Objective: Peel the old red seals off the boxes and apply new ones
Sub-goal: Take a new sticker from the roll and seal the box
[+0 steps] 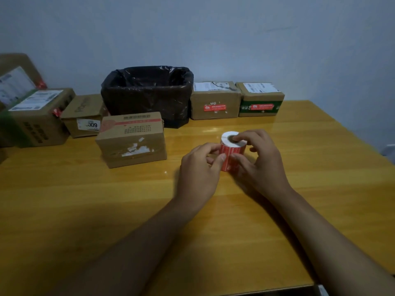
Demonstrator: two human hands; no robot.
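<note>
A roll of red seals [232, 151] stands on end on the wooden table [106, 210], white rim up. My left hand [199, 169] pinches its red side with thumb and fingers. My right hand [259, 159] grips the roll from the right, one finger on the top by the core. To the left, a cardboard box [132, 139] shows torn white sticker remains on its front. At the back right stand a brown box [214, 101] and a green-banded box [261, 99], each with a red seal on its front.
A bin lined with a black bag [147, 92] stands at the back centre against the wall. Several more cardboard boxes [36, 116] are stacked at the back left. The table's front edge runs low right.
</note>
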